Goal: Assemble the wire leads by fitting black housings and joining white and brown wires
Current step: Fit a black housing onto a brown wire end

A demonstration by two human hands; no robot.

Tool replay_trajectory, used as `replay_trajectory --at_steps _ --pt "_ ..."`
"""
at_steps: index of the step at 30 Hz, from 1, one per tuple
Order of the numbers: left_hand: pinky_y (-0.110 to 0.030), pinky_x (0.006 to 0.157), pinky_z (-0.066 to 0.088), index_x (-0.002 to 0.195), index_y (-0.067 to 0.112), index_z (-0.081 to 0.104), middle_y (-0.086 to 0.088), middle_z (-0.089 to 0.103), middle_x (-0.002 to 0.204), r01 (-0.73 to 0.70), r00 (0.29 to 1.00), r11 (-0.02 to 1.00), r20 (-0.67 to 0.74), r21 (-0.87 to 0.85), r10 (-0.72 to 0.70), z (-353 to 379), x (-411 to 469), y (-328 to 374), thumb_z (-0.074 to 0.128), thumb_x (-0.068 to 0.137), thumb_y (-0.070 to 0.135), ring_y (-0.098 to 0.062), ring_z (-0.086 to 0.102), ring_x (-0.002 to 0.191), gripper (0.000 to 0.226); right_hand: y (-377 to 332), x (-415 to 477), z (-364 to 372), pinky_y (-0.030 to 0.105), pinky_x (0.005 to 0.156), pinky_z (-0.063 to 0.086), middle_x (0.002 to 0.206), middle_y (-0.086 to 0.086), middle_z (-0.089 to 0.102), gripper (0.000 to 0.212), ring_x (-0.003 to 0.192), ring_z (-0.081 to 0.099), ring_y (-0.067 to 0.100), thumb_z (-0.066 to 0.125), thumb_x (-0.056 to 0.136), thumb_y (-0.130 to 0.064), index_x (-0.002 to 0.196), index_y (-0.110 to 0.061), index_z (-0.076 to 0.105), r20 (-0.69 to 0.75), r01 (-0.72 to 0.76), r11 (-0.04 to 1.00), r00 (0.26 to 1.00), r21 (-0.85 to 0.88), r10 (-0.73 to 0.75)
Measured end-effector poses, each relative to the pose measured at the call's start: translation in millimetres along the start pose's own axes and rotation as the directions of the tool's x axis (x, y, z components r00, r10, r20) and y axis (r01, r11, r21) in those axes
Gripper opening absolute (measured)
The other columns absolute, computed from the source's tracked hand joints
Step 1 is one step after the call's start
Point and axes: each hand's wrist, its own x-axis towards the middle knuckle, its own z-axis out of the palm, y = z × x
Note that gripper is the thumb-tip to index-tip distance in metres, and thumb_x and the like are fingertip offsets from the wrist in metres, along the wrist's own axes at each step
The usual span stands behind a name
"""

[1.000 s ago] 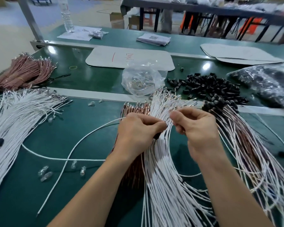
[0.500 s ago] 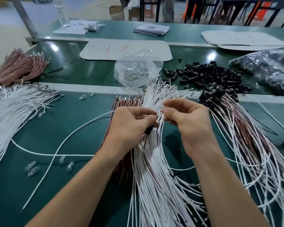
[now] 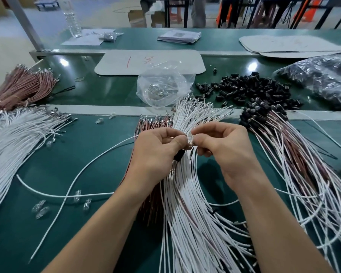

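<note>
My left hand (image 3: 158, 152) grips a black housing (image 3: 179, 156) that sticks out below its fingers, over the middle bundle of white wires (image 3: 187, 203). My right hand (image 3: 222, 148) pinches a small clear part (image 3: 189, 139) against the left fingertips. Brown wires (image 3: 152, 123) lie under my left hand. A long single white wire (image 3: 98, 157) curves away to the left. Loose black housings (image 3: 250, 91) are heaped at the back right. Leads fitted with housings (image 3: 295, 154) fan out on the right.
White wires (image 3: 14, 134) and a brown bundle (image 3: 22, 87) lie at the left. A clear plastic bag (image 3: 163, 85) stands behind the hands, a dark bag (image 3: 323, 75) at far right. Small clear bulbs (image 3: 40, 210) are scattered near the front left. A white mat (image 3: 150, 62) lies further back.
Both hands stay together at the middle bundle; the right fingertips have closed up against the left ones. The camera has tilted a little.
</note>
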Motion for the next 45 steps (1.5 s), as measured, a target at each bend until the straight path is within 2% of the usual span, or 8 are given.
replay_trajectory --at_steps 4,11,17,27,33,37,39,45 --pt "-0.024 0.072 0.061 0.079 0.037 0.082 0.002 0.079 0.076 -0.069 0.997 0.998 0.034 -0.009 0.069 -1 1 -1 0.078 0.086 0.017 -0.016 0.078 0.074 0.021 -1 0 -2 0.018 0.050 0.046 0.060 0.005 0.070 0.027 0.049 0.057 0.010 0.073 0.078 0.016 0.071 -0.010 0.079 0.055 0.067 0.996 0.996 -0.053 -0.064" --pt "-0.038 0.074 0.065 0.076 0.046 0.081 0.006 0.078 0.072 -0.135 0.991 0.989 -0.008 0.057 0.136 -4 0 0 0.086 0.077 0.023 -0.019 0.078 0.072 0.023 5 1 -3 0.026 0.056 0.056 0.066 0.004 0.075 0.025 0.054 0.069 0.018 0.077 0.076 0.001 0.077 -0.023 0.082 0.044 0.200 0.950 0.980 -0.238 -0.195" --pt "-0.018 0.060 0.056 0.085 0.041 0.080 0.016 0.076 0.069 -0.224 0.972 0.963 -0.032 0.151 0.231 -4 -6 -2 0.088 0.080 0.015 0.001 0.071 0.062 0.027 7 -3 -2 0.039 0.059 0.062 0.067 0.000 0.076 0.022 0.056 0.073 0.022 0.081 0.076 -0.004 0.080 -0.025 0.082 0.041 0.260 0.919 0.965 -0.295 -0.260" --pt "-0.023 0.058 0.058 0.087 0.051 0.078 0.019 0.075 0.068 -0.297 0.954 0.942 0.013 0.154 0.299 -7 -8 -1 0.085 0.081 0.016 0.003 0.068 0.059 0.037 2 -9 1 0.030 0.057 0.061 0.067 -0.007 0.075 0.033 0.059 0.073 0.015 0.082 0.080 0.003 0.078 -0.031 0.081 0.105 0.353 0.858 0.935 -0.372 -0.339" --pt "-0.018 0.056 0.053 0.090 0.041 0.080 0.017 0.073 0.063 -0.291 0.957 0.942 0.026 0.168 0.290 -7 -9 0 0.084 0.082 0.015 0.004 0.063 0.055 0.028 5 -8 0 0.040 0.059 0.064 0.067 -0.004 0.075 0.032 0.060 0.073 0.018 0.082 0.080 0.003 0.079 -0.029 0.081 0.097 0.359 0.860 0.932 -0.363 -0.348" --pt "-0.035 0.065 0.065 0.073 0.046 0.080 0.012 0.077 0.069 -0.199 0.979 0.970 -0.017 0.141 0.204 -7 -7 -1 0.088 0.079 0.008 -0.017 0.077 0.068 0.038 7 -7 0 0.040 0.060 0.064 0.068 -0.002 0.076 0.029 0.059 0.073 0.020 0.083 0.079 0.003 0.079 -0.026 0.081 0.086 0.340 0.883 0.940 -0.322 -0.331" --pt "-0.032 0.067 0.065 0.071 0.048 0.079 0.012 0.077 0.069 -0.194 0.981 0.973 -0.008 0.128 0.196 -6 -7 0 0.087 0.078 0.006 -0.015 0.077 0.069 0.043 7 -5 -1 0.041 0.060 0.064 0.068 0.002 0.076 0.027 0.058 0.072 0.023 0.082 0.079 0.006 0.078 -0.021 0.081 0.102 0.320 0.904 0.947 -0.283 -0.303" --pt "-0.026 0.072 0.063 0.080 0.033 0.084 0.002 0.079 0.075 -0.194 0.981 0.981 0.016 0.004 0.194 -7 -4 7 0.079 0.082 0.002 -0.019 0.078 0.074 0.031 8 1 0 0.021 0.055 0.053 0.066 0.008 0.075 0.023 0.053 0.068 0.018 0.079 0.079 0.012 0.079 -0.011 0.080 0.070 0.267 0.962 0.962 -0.063 -0.263"
